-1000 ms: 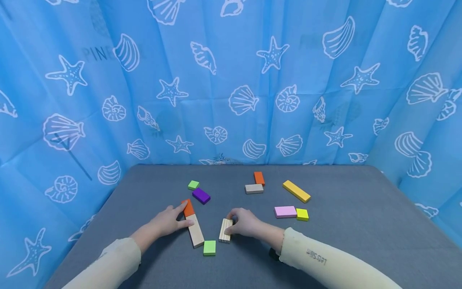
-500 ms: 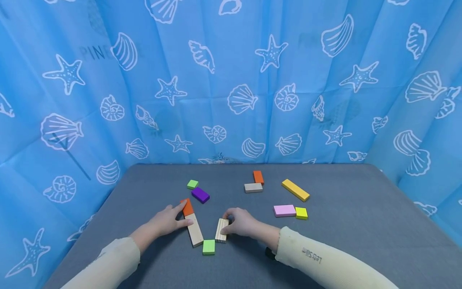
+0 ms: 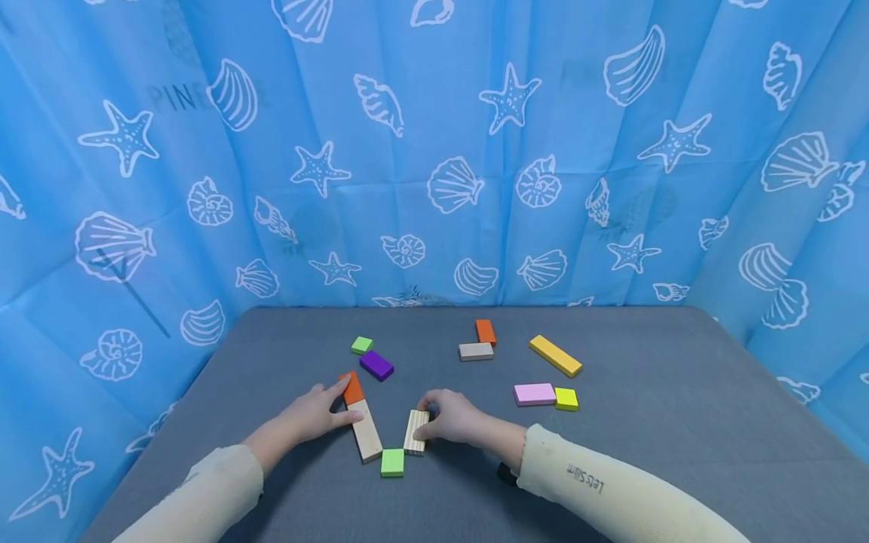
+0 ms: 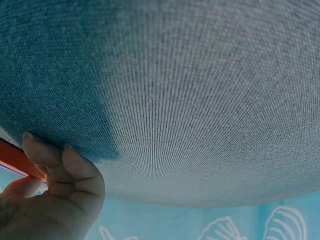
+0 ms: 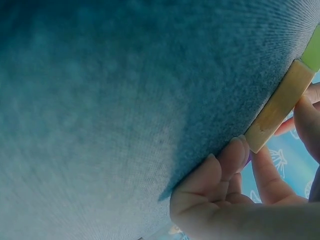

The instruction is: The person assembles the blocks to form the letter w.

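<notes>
My left hand [image 3: 305, 416] rests by two blocks laid end to end. Its index fingertip touches the orange block [image 3: 353, 390], and its thumb lies on the plain wooden block [image 3: 367, 434]. My right hand [image 3: 456, 417] pinches a shorter striped wooden block [image 3: 416, 433] between thumb and fingers. That block's near left corner is at the edge of a light green square block [image 3: 392, 463], which also meets the near end of the plain wooden block. Together these blocks make a V shape. The right wrist view shows the striped block flat on the cloth, fingertips at its end.
Behind the left hand lie a purple block [image 3: 376, 366] and a small green block [image 3: 362, 345]. Farther back are a red-orange block [image 3: 485, 332] and a greyish block [image 3: 476, 351]. To the right sit yellow-orange [image 3: 555, 356], pink [image 3: 534, 394] and yellow [image 3: 566, 399] blocks. A blue curtain [image 3: 434, 151] hangs behind the table.
My right hand has slid the striped wooden block slightly left, up to the green square. Over the last half second it barely moves. My left hand stays in place.
</notes>
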A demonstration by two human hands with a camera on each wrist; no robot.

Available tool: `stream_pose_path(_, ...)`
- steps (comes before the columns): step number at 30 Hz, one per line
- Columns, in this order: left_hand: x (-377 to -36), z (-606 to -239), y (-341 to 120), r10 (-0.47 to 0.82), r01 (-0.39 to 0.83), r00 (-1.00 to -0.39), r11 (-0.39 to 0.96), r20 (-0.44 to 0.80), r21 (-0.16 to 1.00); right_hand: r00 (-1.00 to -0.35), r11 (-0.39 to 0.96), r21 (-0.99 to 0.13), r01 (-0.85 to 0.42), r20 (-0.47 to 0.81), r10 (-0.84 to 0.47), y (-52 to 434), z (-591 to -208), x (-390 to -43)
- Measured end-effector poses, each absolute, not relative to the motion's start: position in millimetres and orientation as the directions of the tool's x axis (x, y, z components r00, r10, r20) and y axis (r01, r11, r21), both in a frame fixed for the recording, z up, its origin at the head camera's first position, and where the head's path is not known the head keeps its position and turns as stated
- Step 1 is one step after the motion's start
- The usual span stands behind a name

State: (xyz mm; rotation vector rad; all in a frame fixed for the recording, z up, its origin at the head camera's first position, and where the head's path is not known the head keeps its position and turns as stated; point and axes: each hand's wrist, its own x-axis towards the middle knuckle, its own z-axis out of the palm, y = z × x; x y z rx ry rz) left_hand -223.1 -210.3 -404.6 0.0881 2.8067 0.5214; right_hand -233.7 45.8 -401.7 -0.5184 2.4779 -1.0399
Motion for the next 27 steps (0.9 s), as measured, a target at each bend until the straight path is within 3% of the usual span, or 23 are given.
stream_pose_path(13, -224.1, -403.8, -210.5, 0.108, 0.009, -0.959, 0.936, -0.263, 0.351, -0.852, 0.643, -0.744, -0.179, -0.210, -0.480, 45.7, -400.5, -233.7)
stream_pose_path(27, -224.0, -406.9, -210.3, 0.102, 0.000, -0.958, 0.936, -0.270, 0.353, -0.902, 0.609, -0.791, -0.058, -0.220, -0.372, 60.5, -397.5, -245.2)
